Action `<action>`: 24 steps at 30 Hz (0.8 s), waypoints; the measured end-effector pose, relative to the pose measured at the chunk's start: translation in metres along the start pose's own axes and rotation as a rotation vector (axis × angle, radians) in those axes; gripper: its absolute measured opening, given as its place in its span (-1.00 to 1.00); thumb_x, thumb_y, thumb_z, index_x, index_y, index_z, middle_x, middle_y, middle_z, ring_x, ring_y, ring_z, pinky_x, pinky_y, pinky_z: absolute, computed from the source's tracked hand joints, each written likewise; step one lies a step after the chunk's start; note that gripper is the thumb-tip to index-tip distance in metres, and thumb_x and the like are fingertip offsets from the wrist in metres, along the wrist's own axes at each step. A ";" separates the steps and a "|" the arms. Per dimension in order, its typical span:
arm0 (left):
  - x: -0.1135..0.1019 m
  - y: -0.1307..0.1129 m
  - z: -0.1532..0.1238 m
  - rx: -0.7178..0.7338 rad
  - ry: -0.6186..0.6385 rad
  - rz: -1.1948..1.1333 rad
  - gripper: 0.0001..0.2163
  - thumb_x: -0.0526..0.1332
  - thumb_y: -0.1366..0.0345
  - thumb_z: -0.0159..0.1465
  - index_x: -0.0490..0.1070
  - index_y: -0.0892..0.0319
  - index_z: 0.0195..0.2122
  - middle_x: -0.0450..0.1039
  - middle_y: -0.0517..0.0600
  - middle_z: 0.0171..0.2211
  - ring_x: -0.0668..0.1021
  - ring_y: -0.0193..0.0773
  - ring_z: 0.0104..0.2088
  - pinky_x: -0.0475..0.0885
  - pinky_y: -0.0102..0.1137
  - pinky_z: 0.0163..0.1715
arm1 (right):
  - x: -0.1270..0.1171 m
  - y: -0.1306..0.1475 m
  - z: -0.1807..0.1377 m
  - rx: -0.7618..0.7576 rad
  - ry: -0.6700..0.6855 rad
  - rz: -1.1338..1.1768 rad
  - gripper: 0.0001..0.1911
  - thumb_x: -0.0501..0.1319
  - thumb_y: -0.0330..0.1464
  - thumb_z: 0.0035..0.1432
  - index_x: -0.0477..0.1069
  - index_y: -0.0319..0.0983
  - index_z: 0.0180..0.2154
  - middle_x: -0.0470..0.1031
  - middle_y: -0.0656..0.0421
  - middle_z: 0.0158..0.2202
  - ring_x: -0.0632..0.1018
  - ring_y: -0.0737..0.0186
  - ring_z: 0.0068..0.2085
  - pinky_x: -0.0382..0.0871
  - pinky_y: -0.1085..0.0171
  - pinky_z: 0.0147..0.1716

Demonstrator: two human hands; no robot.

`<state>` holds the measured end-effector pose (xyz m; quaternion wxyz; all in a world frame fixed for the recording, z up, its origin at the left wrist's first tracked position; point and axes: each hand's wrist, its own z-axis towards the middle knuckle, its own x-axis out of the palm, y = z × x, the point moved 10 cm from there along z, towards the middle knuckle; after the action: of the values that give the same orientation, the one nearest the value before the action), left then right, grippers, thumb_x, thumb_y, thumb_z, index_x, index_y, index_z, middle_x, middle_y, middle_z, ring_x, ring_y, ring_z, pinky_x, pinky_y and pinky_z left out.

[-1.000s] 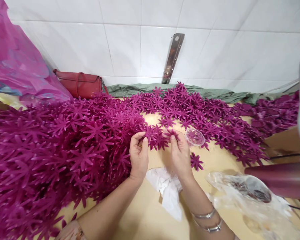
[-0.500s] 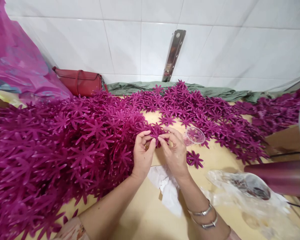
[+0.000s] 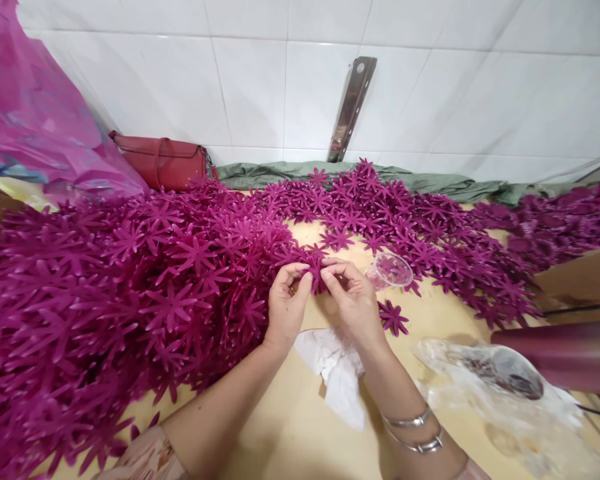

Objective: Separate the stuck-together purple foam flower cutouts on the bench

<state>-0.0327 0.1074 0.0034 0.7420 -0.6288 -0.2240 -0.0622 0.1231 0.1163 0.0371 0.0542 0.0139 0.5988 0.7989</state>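
Note:
My left hand (image 3: pixel 287 305) and my right hand (image 3: pixel 354 301) meet over the tan table (image 3: pixel 290 427), fingertips pinched together on a small magenta fabric flower (image 3: pixel 317 273). The flower sits at the edge of a big heap of the same star-shaped magenta flowers (image 3: pixel 130 280), which fills the left half of the table. A small clear plastic cup (image 3: pixel 391 270) lies tipped just right of my right hand. One loose flower (image 3: pixel 393 317) lies flat beside my right wrist. Two silver bangles circle my right forearm.
More magenta flowers (image 3: pixel 430 233) spread in a band along the back and right. A red handbag (image 3: pixel 163 162) and green cloth (image 3: pixel 280 175) sit against the tiled wall. Crumpled white paper (image 3: pixel 337 373) lies under my wrists; a clear plastic bag (image 3: pixel 500 387) and dark red bar (image 3: pixel 560 357) lie at right.
My hands have closed in toward each other, from apart at the pile's edge to both pinching one flower between them. The view shifted slightly.

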 end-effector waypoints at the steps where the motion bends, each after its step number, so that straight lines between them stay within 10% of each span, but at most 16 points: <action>1: -0.003 0.002 0.001 -0.002 -0.017 -0.004 -0.82 0.38 0.24 0.23 0.47 0.15 -0.21 0.51 -0.03 -0.22 0.54 -0.31 -0.19 0.45 -0.40 -0.09 | 0.000 -0.004 0.000 0.038 -0.004 0.053 -0.86 0.33 -0.23 0.24 0.53 -0.15 -0.31 0.56 0.10 -0.07 0.55 0.10 -0.06 0.40 0.11 0.03; 12: 0.000 0.004 0.001 -0.037 -0.009 -0.030 -0.76 0.45 0.21 0.15 0.48 0.17 -0.26 0.52 -0.05 -0.29 0.54 -0.32 -0.25 0.44 -0.38 -0.15 | 0.001 0.022 -0.003 -0.156 -0.039 -0.245 -0.92 0.30 -0.32 0.26 0.57 -0.13 -0.30 0.55 0.07 -0.06 0.54 0.06 0.06 0.35 0.04 0.17; 24: -0.004 0.000 -0.001 0.018 0.003 -0.012 -0.78 0.31 0.31 0.27 0.34 0.05 -0.09 0.44 -0.08 -0.21 0.50 -0.35 -0.23 0.43 -0.46 -0.19 | 0.007 -0.018 -0.003 0.153 0.028 0.141 -0.78 0.33 -0.14 0.23 0.52 -0.16 -0.28 0.51 0.24 -0.35 0.46 0.21 -0.30 0.35 0.24 -0.20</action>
<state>-0.0360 0.1055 0.0017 0.7475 -0.6208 -0.2272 -0.0656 0.1175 0.1191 0.0188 -0.0117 0.0492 0.6563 0.7528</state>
